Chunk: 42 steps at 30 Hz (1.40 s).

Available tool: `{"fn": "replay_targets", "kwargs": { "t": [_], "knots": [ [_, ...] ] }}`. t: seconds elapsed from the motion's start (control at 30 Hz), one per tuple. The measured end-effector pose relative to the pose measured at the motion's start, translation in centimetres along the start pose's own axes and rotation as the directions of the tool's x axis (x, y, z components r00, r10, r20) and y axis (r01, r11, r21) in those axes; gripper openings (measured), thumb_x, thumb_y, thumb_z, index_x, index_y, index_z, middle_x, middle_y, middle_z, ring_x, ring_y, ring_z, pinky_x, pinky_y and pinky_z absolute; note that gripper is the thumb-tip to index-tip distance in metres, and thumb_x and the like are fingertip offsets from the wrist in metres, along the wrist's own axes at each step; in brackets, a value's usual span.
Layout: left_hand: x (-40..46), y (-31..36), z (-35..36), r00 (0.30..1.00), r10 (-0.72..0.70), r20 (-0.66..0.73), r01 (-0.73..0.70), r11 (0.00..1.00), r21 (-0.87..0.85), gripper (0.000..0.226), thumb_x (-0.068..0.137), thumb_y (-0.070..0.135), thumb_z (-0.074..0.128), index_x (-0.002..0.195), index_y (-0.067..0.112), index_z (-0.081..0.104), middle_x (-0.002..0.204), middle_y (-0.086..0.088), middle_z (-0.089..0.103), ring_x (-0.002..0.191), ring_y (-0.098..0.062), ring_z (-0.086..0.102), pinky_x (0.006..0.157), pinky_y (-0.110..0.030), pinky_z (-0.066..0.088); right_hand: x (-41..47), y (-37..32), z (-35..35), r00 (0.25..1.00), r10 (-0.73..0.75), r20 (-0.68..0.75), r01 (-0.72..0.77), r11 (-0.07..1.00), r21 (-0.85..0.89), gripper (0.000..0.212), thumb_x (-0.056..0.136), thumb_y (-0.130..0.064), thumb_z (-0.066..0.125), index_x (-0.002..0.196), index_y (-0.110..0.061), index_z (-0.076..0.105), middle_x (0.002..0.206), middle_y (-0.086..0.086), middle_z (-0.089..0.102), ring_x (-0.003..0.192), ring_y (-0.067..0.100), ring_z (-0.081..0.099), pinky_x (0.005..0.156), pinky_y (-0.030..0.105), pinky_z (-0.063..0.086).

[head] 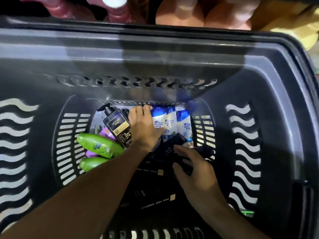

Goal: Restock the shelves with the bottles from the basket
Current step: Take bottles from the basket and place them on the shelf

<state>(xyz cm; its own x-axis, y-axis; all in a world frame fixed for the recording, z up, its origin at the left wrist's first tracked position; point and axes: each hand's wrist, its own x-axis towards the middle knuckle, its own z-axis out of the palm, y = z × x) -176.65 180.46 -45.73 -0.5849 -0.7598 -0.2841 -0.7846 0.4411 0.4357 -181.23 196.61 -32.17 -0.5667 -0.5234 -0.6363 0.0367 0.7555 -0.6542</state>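
Both hands reach deep into the basket: left hand lies flat-fingered on the white-and-blue bottles against the far wall. Right hand grips a black bottle. Green bottles crowd the left wall.

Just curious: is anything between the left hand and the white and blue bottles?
Nothing visible. The left hand already rests against the nearest of the white and blue bottles inside the basket.

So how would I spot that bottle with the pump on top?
Look down into the dark plastic basket, to the left of the person's left hand. The black pump bottle lies there above the green bottles. It alone has a pump head and a gold label.
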Motion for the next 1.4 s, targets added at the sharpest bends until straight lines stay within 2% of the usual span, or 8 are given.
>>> {"fn": "replay_targets", "kwargs": {
  "t": [0.2, 0.37, 0.53, 0.73, 0.83, 1.07, 1.27, 1.4],
  "knots": [
    [-3.1, 0.0, -3.9, 0.957, 0.127, 0.262, -0.045, 0.953, -0.298, 0.05, 0.086, 0.041, 0.077, 0.118, 0.024, 0.043, 0.11, 0.0, 0.066, 0.101, -0.024, 0.062, 0.079, -0.034, 0.048, 2.4, -1.7, -0.8, 0.995, -0.06, -0.084, 0.06, 0.998, -0.004, 0.04, 0.092, -0.004, 0.065, 0.126, -0.025, 0.065, 0.112, -0.02, 0.069, 0.106, -0.011, 0.061, 0.092, 0.004, 0.044],
    [-4.6, -1.6, -6.3, 0.963, 0.179, 0.202, -0.064, 0.879, -0.473, 0.032, 0.085, 0.02, 0.079, 0.104, 0.015, 0.054, 0.096, 0.006, 0.066, 0.085, -0.018, 0.062, 0.078, -0.033, 0.048, 6.5, -2.6, -1.6, 0.999, -0.022, -0.042, 0.015, 0.986, -0.163, 0.044, 0.093, -0.011, 0.064, 0.136, -0.02, 0.058, 0.12, -0.004, 0.067, 0.087, -0.01, 0.062, 0.079, -0.001, 0.04],
    [-4.1, -2.2, -6.9, 0.949, 0.218, 0.228, -0.105, 0.9, -0.423, 0.035, 0.078, 0.008, 0.082, 0.098, 0.02, 0.056, 0.089, 0.016, 0.061, 0.078, -0.006, 0.054, 0.067, -0.021, 0.039, 12.0, -1.8, -0.4, 0.999, -0.018, 0.052, 0.038, 0.906, -0.422, 0.047, 0.088, -0.018, 0.071, 0.132, -0.013, 0.057, 0.124, 0.006, 0.063, 0.115, 0.023, 0.061, 0.095, 0.027, 0.047],
    [-3.8, -3.4, -6.2, 0.944, 0.234, 0.234, -0.103, 0.879, -0.467, 0.038, 0.074, 0.011, 0.084, 0.098, 0.026, 0.06, 0.091, 0.015, 0.065, 0.083, -0.012, 0.061, 0.076, -0.03, 0.049, 15.3, -0.1, 2.3, 0.99, -0.089, -0.11, -0.002, 0.77, -0.638, 0.053, 0.094, -0.05, 0.06, 0.127, -0.008, 0.058, 0.128, 0.011, 0.059, 0.127, 0.026, 0.046, 0.109, 0.036, 0.036],
    [-3.9, -4.0, -5.9, 0.94, 0.267, 0.214, -0.129, 0.856, -0.5, 0.041, 0.073, 0.008, 0.084, 0.102, 0.026, 0.062, 0.095, 0.015, 0.065, 0.087, -0.011, 0.062, 0.081, -0.033, 0.052, 16.5, 0.3, 4.7, 0.986, -0.035, -0.163, -0.099, 0.66, -0.745, 0.077, 0.092, -0.067, 0.05, 0.137, -0.004, 0.049, 0.142, 0.015, 0.05, 0.137, 0.029, 0.037, 0.118, 0.038, 0.027],
    [-4.5, -4.3, -5.7, 0.961, 0.226, 0.159, -0.114, 0.848, -0.518, 0.046, 0.07, 0.005, 0.086, 0.105, 0.024, 0.065, 0.1, 0.016, 0.068, 0.092, -0.009, 0.065, 0.087, -0.032, 0.053, 17.4, 1.3, 7.0, 0.925, -0.033, -0.378, -0.205, 0.796, -0.57, 0.082, 0.072, -0.051, 0.081, 0.13, -0.004, 0.049, 0.137, 0.013, 0.049, 0.137, 0.029, 0.034, 0.12, 0.036, 0.023],
    [-3.4, -3.4, -7.8, 0.925, 0.327, 0.195, -0.202, 0.855, -0.477, 0.04, 0.074, 0.021, 0.088, 0.109, 0.022, 0.068, 0.102, 0.012, 0.072, 0.092, -0.008, 0.066, 0.086, -0.033, 0.053, 14.1, -0.2, 4.2, 0.953, -0.075, -0.294, -0.043, 0.927, -0.373, 0.076, 0.06, -0.043, 0.092, 0.121, -0.014, 0.057, 0.12, 0.004, 0.058, 0.122, 0.025, 0.05, 0.11, 0.041, 0.039],
    [-3.0, -2.1, -10.7, 0.934, 0.286, 0.215, -0.154, 0.863, -0.481, 0.038, 0.077, 0.033, 0.087, 0.109, 0.029, 0.067, 0.096, 0.012, 0.073, 0.089, -0.008, 0.068, 0.084, -0.036, 0.055, 12.3, -1.1, 1.3, 0.962, -0.135, -0.237, 0.059, 0.952, -0.301, 0.059, 0.059, -0.039, 0.092, 0.108, -0.021, 0.066, 0.107, -0.002, 0.061, 0.103, 0.017, 0.055, 0.091, 0.03, 0.049]
  ]
}}
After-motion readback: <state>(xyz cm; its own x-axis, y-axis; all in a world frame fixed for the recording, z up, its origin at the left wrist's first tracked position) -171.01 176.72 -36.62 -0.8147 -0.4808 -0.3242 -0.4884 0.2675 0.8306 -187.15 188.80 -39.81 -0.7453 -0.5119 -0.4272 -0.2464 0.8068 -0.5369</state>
